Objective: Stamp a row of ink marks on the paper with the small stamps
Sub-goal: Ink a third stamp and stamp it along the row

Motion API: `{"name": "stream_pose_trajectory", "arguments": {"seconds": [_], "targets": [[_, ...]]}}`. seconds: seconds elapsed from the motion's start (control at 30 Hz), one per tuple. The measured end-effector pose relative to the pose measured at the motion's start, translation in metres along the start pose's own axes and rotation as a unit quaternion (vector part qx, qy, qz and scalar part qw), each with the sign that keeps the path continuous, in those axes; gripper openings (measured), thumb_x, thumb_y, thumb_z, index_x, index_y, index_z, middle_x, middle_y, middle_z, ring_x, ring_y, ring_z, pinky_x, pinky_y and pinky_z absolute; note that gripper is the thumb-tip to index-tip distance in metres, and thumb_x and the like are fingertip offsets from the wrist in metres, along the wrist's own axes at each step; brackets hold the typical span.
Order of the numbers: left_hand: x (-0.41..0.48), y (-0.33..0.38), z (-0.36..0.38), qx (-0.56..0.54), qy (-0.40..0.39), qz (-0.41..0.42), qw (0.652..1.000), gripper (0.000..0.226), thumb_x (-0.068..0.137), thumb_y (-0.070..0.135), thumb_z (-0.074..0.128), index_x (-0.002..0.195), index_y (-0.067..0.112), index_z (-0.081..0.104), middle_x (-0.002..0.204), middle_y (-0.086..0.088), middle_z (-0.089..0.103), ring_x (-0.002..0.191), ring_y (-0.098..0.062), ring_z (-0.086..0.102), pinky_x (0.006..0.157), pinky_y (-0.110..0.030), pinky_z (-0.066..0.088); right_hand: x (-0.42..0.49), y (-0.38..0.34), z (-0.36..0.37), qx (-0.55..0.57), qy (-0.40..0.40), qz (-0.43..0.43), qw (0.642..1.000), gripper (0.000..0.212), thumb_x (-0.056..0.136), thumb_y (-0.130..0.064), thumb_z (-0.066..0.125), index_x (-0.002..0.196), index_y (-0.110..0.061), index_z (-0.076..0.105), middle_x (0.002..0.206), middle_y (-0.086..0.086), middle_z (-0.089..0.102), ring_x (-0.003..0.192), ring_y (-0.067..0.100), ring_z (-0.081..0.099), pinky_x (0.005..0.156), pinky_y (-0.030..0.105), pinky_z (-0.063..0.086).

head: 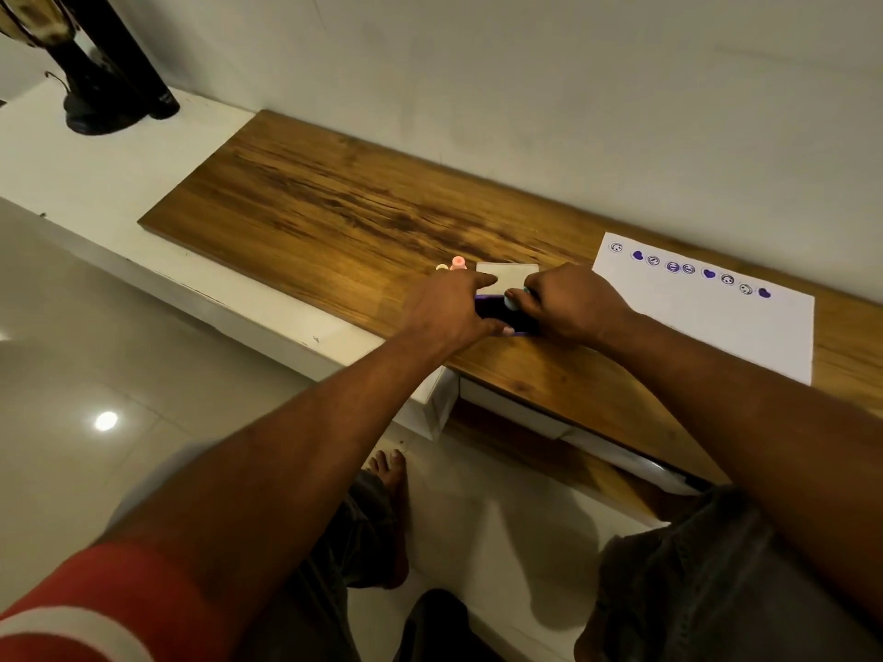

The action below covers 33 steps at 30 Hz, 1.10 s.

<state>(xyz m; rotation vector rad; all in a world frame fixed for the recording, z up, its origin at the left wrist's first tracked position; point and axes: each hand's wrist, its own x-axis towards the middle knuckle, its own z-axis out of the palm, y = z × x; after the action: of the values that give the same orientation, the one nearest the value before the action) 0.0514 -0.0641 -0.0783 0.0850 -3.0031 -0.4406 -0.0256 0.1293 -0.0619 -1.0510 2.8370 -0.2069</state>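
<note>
**Paper lies to the right of the inking hand**

The right hand (pixel 573 303) pinches a small stamp (pixel 512 302) over the purple ink pad (pixel 497 313), which the left hand (pixel 449 308) steadies. The paper (pixel 716 327) lies rightward, nearer the right hand, its stamped row (pixel 693 269) running along the wall.

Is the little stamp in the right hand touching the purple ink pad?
Cannot tell. In the head view the right hand holds the stamp over the ink pad, but fingers hide its face.
</note>
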Motion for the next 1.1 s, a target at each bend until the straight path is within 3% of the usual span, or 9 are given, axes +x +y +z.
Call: {"name": "stream_pose_trajectory", "arguments": {"seconds": [0.1,0.23,0.37,0.47,0.57,0.63,0.67,0.73,1.1], "targets": [[0.008,0.006,0.003,-0.007,-0.027,-0.021,0.999,0.082,0.065,0.075,0.083,0.136,0.037,0.067,0.124,0.002,0.073,0.109,-0.018,0.066,0.07,-0.028,0.042,-0.002,0.0,0.003,-0.011,-0.007,-0.001,1.0,0.055,0.103,-0.058,0.039,0.104,-0.013,0.072,0.083,0.006,0.066,0.062,0.011,0.049,0.052,0.021,0.027],[0.012,0.008,0.005,-0.007,-0.037,-0.025,0.999,0.071,0.064,0.072,0.085,0.124,0.035,0.074,0.111,0.003,0.074,0.087,-0.01,0.053,0.058,-0.025,0.033,-0.003,0.0,0.003,-0.029,-0.008,0.01,1.0,0.057,0.102,-0.059,0.04,0.101,-0.013,0.073,0.079,0.005,0.064,0.058,0.009,0.046,0.05,0.021,0.024],[0.011,0.007,0.005,-0.008,-0.045,-0.03,0.998,0.068,0.065,0.071,0.085,0.123,0.037,0.074,0.107,0.004,0.073,0.086,-0.01,0.053,0.058,-0.026,0.031,-0.003,-0.012,-0.013,-0.063,-0.007,0.021,0.998,0.055,0.104,-0.056,0.04,0.097,-0.01,0.071,0.074,0.003,0.054,0.067,0.019,0.052,0.053,0.025,0.027],[0.011,0.008,0.007,-0.009,-0.052,-0.035,0.998,0.07,0.066,0.07,0.086,0.127,0.038,0.072,0.114,0.002,0.07,0.1,-0.016,0.061,0.063,-0.028,0.035,0.01,-0.023,-0.056,-0.058,0.174,0.013,0.983,0.052,0.101,-0.056,0.043,0.077,-0.016,0.065,0.059,0.001,0.046,0.057,0.023,0.049,0.054,0.028,0.025],[0.011,0.008,0.007,-0.023,-0.059,-0.048,0.997,0.073,0.065,0.069,0.086,0.129,0.037,0.071,0.119,0.001,0.068,0.108,-0.019,0.061,0.068,-0.03,0.039,0.017,-0.034,-0.086,-0.123,0.378,0.006,0.918,0.047,0.099,-0.054,0.048,0.066,-0.021,0.059,0.051,-0.006,0.034,0.044,0.018,0.034,0.05,0.021,0.013],[0.01,0.009,0.006,-0.038,-0.057,-0.058,0.996,0.072,0.062,0.069,0.088,0.125,0.038,0.073,0.113,0.003,0.07,0.101,-0.016,0.061,0.064,-0.028,0.038,0.012,-0.037,-0.06,-0.131,0.288,0.004,0.949,0.045,0.099,-0.051,0.049,0.074,-0.017,0.068,0.055,0.0,0.049,0.048,0.023,0.047,0.049,0.023,0.022],[0.009,0.008,0.006,-0.045,-0.054,-0.061,0.996,0.07,0.061,0.068,0.089,0.123,0.039,0.074,0.109,0.004,0.07,0.098,-0.016,0.061,0.063,-0.028,0.039,0.007,-0.039,-0.04,-0.129,0.156,0.02,0.979,0.044,0.1,-0.05,0.05,0.086,-0.015,0.073,0.069,0.007,0.063,0.061,0.028,0.06,0.053,0.027,0.034],[0.007,0.008,0.007,-0.053,-0.055,-0.062,0.995,0.065,0.062,0.066,0.089,0.12,0.04,0.075,0.106,0.005,0.07,0.098,-0.017,0.062,0.067,-0.029,0.042,-0.004,-0.038,-0.005,-0.13,-0.056,0.07,0.987,0.047,0.098,-0.055,0.055,0.106,-0.013,0.074,0.098,0.012,0.073,0.085,0.028,0.068,0.07,0.032,0.05],[0.011,0.011,0.005,-0.046,-0.069,-0.068,0.994,0.06,0.064,0.061,0.09,0.117,0.037,0.076,0.091,0.007,0.06,0.085,-0.013,0.052,0.061,-0.027,0.036,0.002,-0.03,0.011,-0.083,-0.094,0.112,0.986,0.058,0.093,-0.064,0.058,0.121,-0.014,0.068,0.113,0.012,0.071,0.084,0.022,0.062,0.072,0.029,0.043]]}}
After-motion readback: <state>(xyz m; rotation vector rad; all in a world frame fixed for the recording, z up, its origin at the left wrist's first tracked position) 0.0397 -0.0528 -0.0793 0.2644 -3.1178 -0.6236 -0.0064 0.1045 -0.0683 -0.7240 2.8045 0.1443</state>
